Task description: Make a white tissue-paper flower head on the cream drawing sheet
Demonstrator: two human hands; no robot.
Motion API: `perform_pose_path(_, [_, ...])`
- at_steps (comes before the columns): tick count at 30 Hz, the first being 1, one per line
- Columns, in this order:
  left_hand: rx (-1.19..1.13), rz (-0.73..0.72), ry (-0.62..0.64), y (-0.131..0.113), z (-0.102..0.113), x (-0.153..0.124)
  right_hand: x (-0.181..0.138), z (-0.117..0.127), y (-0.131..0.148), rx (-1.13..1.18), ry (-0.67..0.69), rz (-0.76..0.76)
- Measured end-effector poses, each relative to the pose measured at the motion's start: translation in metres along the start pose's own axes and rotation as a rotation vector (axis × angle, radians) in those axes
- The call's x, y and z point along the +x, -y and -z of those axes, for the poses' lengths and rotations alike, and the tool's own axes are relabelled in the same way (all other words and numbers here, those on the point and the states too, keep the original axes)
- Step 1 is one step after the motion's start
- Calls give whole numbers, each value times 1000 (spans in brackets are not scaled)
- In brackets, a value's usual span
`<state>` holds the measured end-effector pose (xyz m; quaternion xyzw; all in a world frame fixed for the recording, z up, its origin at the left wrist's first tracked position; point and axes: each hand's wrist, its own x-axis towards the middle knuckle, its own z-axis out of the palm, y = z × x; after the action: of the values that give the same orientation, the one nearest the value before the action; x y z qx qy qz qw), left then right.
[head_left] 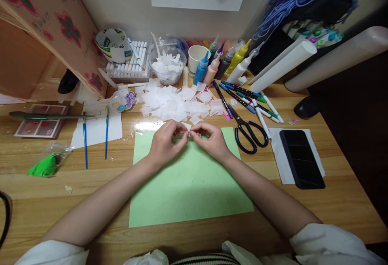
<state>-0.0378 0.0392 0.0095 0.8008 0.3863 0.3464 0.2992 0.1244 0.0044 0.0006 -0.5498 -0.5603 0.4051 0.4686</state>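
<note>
Between my two hands is a small piece of white tissue paper point(186, 126). My left hand point(166, 143) pinches it from one side with thumb and fingertips. From the other side my right hand point(211, 140) pinches the same piece, its fingertips almost meeting the left ones. Both hands are over the top part of a green sheet of paper point(188, 192) that lies flat on the table. Just beyond the fingers spreads a loose heap of white tissue squares point(169, 103). Black-handled scissors point(247, 129) lie to the right of my right hand.
Paint bottles point(201, 71), a paper cup point(196, 59) and a plastic bowl point(167, 68) of tissue pieces stand along the wall. Several markers point(247, 99) lie right of the heap. A phone point(302, 159) rests far right; paintbrushes point(106, 133) lie on the left.
</note>
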Motion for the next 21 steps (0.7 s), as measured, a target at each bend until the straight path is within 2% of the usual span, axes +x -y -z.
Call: perform_pose_path(21, [17, 6, 16, 0, 0, 1, 1, -1, 0, -2, -24, -7])
